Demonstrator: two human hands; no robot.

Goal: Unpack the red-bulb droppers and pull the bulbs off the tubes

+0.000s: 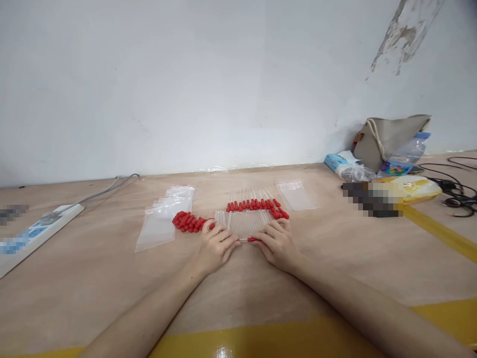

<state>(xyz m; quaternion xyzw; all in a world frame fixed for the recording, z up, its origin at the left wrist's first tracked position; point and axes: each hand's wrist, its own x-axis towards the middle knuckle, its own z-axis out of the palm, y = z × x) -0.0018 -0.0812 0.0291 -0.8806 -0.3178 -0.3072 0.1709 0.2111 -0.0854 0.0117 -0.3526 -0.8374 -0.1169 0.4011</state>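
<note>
Between my two hands lies a thin clear dropper tube (243, 239) with a red rubber bulb (251, 239) at its right end. The fingers of my left hand (216, 246) pinch the tube, and my right hand (278, 243) pinches the bulb. Just beyond the hands is a row of loose clear tubes (248, 222), partly hidden by my fingers. Behind it, droppers with red bulbs (251, 204) lie side by side, tubes pointing to the wall. A heap of loose red bulbs (186, 222) sits left, touching or close to my left fingers. More red bulbs (279, 214) lie beyond my right hand.
Clear zip bags (158, 228) overlap at the left; another zip bag (298, 195) lies at the right. A power strip (44, 228) with a grey cable is far left. A grey bag (391, 139), tissue pack (339, 161), plastic bottle (413, 149) and black cables (462, 189) stand right.
</note>
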